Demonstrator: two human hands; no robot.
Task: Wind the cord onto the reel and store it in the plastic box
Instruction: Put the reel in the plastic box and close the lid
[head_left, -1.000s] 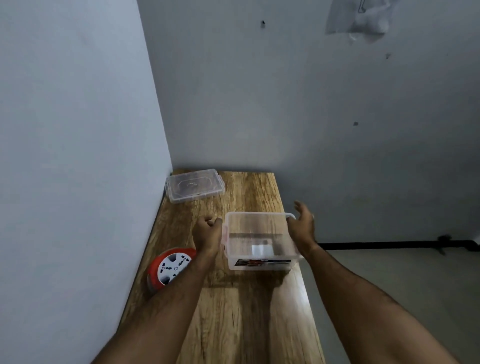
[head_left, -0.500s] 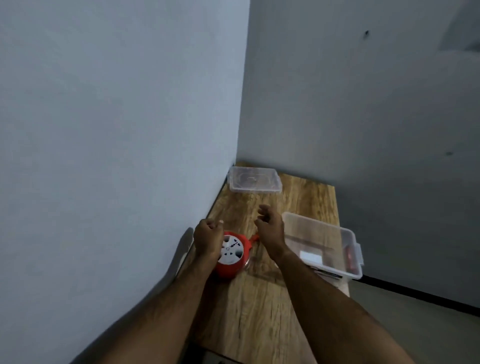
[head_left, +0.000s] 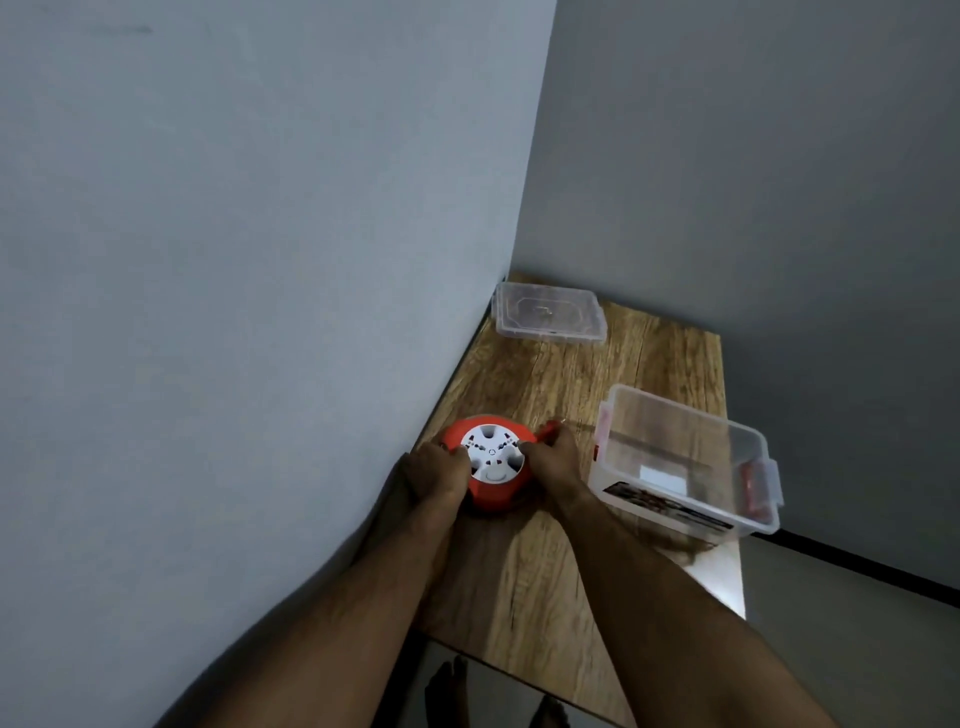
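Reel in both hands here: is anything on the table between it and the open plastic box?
Nothing visible. The reel sits between the left hand and right hand; only bare table separates it from the plastic box, open-topped, its lid lying at the far corner.

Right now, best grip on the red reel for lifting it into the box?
Probably the red outer rim, pinched from opposite sides. The reel lies flat, white socket face up, so its curved wall is exposed. Left hand and right hand already flank it; the clear box stands open at right.
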